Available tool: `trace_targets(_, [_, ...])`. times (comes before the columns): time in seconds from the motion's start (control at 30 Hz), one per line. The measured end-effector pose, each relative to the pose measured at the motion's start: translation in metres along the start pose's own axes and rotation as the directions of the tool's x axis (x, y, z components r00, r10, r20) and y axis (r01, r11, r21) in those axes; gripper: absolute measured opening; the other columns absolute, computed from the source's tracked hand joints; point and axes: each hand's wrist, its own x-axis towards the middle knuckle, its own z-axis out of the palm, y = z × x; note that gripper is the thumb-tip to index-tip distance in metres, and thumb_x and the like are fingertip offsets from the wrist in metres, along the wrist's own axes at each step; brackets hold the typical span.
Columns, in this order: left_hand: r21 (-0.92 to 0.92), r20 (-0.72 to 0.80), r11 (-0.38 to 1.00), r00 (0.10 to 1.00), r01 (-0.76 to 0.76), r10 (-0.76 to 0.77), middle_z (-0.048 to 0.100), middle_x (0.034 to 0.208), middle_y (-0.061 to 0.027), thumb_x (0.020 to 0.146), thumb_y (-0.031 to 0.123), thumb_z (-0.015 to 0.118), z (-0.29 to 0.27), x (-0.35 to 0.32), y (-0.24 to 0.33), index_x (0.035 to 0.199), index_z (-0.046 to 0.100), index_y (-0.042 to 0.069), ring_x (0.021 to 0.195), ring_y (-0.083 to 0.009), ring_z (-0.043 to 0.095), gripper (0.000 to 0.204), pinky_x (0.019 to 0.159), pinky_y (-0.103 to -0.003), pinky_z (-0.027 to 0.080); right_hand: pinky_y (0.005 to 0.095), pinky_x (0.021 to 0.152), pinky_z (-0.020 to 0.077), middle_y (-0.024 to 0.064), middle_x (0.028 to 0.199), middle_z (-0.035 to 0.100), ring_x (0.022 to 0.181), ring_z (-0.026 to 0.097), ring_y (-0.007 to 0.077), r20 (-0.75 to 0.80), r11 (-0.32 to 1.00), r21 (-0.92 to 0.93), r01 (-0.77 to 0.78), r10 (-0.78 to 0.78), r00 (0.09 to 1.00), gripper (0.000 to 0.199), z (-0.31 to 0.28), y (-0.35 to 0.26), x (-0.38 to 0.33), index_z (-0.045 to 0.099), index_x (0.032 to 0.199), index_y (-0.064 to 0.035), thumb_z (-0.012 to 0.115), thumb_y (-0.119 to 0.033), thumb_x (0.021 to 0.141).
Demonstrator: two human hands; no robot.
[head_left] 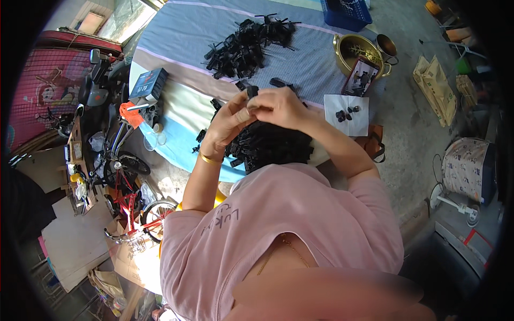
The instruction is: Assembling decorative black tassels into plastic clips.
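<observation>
Part, small and black, is sticking up where both hands are meeting. The left hand is pinching it, thumb and fingers drawn in with little gap between them. The right hand is bunching its fingers against the same spot, but they are hiding their own tips, so I can't make out whether they are gripping the part or only steadying it.

Just below the grip, toward the person's body, a dense black heap is lying partly under the forearms. Beyond the grip, a looser black pile is spreading over the cloth, thin ends poking out. Right of the grip, small black bits are resting on white paper; past them a phone is leaning on a gold pot. Well left of the grip, a box is sitting near the cloth's edge.

By its looks, the part is probably light and fairly stiff, perhaps a little slick and easy to drop. Its body is likely offering the surest hold, between thumb and forefinger; any thin ends are probably bending or snagging more readily.
</observation>
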Motion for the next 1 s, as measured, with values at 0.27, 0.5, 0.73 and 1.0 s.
trace_targets(0.27, [-0.040, 0.368, 0.997, 0.927, -0.069, 0.079, 0.048, 0.123, -0.0118, 0.057, 0.000, 0.077, 0.022, -0.006, 0.007, 0.130, 0.032, 0.001, 0.109, -0.0188, 0.049, 0.086, 0.091, -0.029, 0.039, 0.0294, 0.051, 0.0458, 0.0005, 0.067, 0.051, 0.058, 0.055, 0.0183, -0.045, 0.949, -0.151, 0.276, -0.285, 0.957, 0.014, -0.003, -0.025, -0.023, 0.056, 0.075, -0.0086, 0.066, -0.009, 0.065])
trace_targets(0.5, [-0.103, 0.161, 0.979, 0.969, -0.173, 0.188, 0.055, 0.110, -0.0163, 0.065, -0.005, 0.070, 0.008, -0.010, -0.002, 0.119, 0.044, 0.002, 0.095, -0.0213, 0.058, 0.060, 0.082, -0.032, 0.048, 0.0267, 0.048, 0.0443, 0.0033, 0.071, 0.055, 0.055, 0.055, 0.0144, -0.128, 0.986, -0.137, 0.095, -0.113, 0.985, 0.015, 0.006, -0.039, -0.033, 0.058, 0.085, -0.0052, 0.062, -0.006, 0.071])
trace_targets(0.73, [0.369, -0.058, 0.876, 0.933, -0.311, 0.356, 0.056, 0.103, -0.0160, 0.076, -0.002, 0.062, 0.038, -0.006, -0.002, 0.110, 0.036, 0.000, 0.092, -0.0190, 0.057, 0.043, 0.078, -0.030, 0.049, 0.0144, 0.043, 0.0266, 0.0002, 0.070, 0.053, 0.050, 0.035, 0.0003, 0.031, 0.512, 0.739, -0.437, 0.622, 0.782, 0.017, -0.005, -0.033, -0.037, 0.056, 0.098, -0.0008, 0.045, -0.010, 0.090])
trace_targets(1.0, [0.530, -0.084, 0.777, 0.890, -0.341, 0.447, 0.059, 0.097, -0.0092, 0.077, 0.001, 0.063, 0.048, -0.010, -0.006, 0.102, 0.045, -0.003, 0.086, -0.0124, 0.057, 0.031, 0.074, -0.025, 0.048, 0.0141, 0.041, 0.0258, 0.0002, 0.066, 0.053, 0.047, 0.034, -0.0003, 0.017, 0.667, 0.593, -0.450, 0.549, 0.836, 0.015, 0.004, -0.029, -0.036, 0.055, 0.092, -0.0014, 0.046, -0.013, 0.091])
